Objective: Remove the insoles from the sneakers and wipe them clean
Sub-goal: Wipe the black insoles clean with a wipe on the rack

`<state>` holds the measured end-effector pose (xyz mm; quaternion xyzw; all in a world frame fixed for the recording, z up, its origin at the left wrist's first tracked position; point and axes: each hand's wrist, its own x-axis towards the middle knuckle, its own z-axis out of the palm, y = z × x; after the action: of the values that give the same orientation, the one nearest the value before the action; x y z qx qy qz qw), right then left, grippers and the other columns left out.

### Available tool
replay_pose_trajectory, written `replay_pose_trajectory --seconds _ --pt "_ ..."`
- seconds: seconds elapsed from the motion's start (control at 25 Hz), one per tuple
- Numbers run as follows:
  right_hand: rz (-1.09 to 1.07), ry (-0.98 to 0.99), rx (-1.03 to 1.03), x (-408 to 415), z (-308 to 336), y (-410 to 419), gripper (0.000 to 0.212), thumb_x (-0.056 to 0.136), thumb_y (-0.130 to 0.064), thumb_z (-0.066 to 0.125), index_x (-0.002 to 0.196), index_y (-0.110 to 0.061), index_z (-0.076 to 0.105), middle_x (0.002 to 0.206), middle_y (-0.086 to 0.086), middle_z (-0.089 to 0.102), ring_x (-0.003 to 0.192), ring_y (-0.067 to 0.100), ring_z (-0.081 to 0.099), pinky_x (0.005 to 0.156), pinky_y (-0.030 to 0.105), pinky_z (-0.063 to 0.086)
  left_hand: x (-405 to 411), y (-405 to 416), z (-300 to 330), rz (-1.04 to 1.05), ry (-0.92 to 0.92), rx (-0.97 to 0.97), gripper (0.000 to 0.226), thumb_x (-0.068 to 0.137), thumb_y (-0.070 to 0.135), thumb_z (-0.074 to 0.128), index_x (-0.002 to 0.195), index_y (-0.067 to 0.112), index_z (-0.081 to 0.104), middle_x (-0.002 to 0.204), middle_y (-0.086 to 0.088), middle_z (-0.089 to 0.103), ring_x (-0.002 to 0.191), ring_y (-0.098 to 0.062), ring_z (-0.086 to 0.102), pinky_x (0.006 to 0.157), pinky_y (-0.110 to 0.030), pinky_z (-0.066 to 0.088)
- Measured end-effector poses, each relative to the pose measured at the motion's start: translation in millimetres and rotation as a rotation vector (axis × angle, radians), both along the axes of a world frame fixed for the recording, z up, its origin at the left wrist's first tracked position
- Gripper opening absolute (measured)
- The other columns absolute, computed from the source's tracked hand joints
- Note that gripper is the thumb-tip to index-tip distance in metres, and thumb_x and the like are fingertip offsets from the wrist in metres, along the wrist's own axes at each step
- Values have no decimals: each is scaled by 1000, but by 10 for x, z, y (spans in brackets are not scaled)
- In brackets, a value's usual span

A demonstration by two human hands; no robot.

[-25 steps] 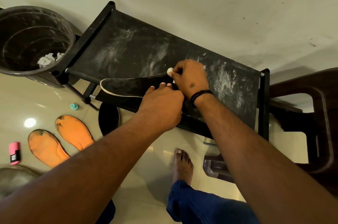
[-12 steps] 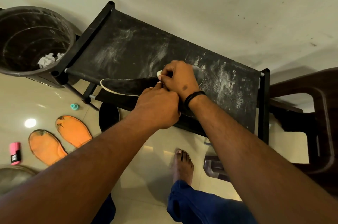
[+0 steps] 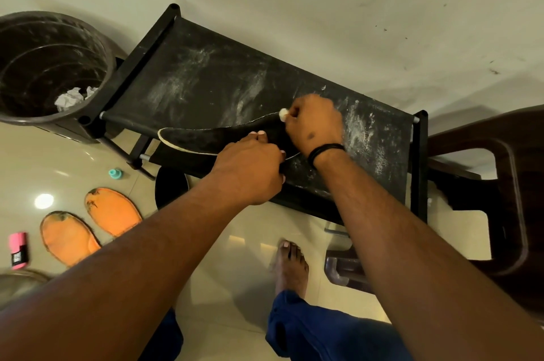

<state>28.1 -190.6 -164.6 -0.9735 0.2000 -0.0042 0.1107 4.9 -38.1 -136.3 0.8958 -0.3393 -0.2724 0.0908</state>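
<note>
Fingers of the right hand [image 3: 313,125] are curled and pinch a small white wad [image 3: 283,114], pressed onto the black insole [image 3: 212,138]. The insole is held down by the curled fingers of the left hand [image 3: 250,172] on a dusty black rack [image 3: 206,78]. Two orange insoles [image 3: 113,210] lie on the floor beside a dark bin [image 3: 56,75].

The middle of the black insole [image 3: 206,137] is covered by the left hand [image 3: 250,169]. The white wad [image 3: 283,114] is mostly buried in the right hand [image 3: 315,122]. The bin [image 3: 100,45] and metal bowl [image 3: 17,281] are cut by the left edge. The label on the pink item [image 3: 18,248] cannot be read.
</note>
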Motion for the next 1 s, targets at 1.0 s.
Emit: replay_pose_trajectory --seconds 1.0 --pt "-204 -100 -28 -163 -17 -250 13 85 -10 64 74 -10 71 74 9 67 69 28 65 72 43 59 56 24 -1 -34 -47 43 49 100 47 45 148 35 43 158 -9 32 145 -29 29 112 -49 30"
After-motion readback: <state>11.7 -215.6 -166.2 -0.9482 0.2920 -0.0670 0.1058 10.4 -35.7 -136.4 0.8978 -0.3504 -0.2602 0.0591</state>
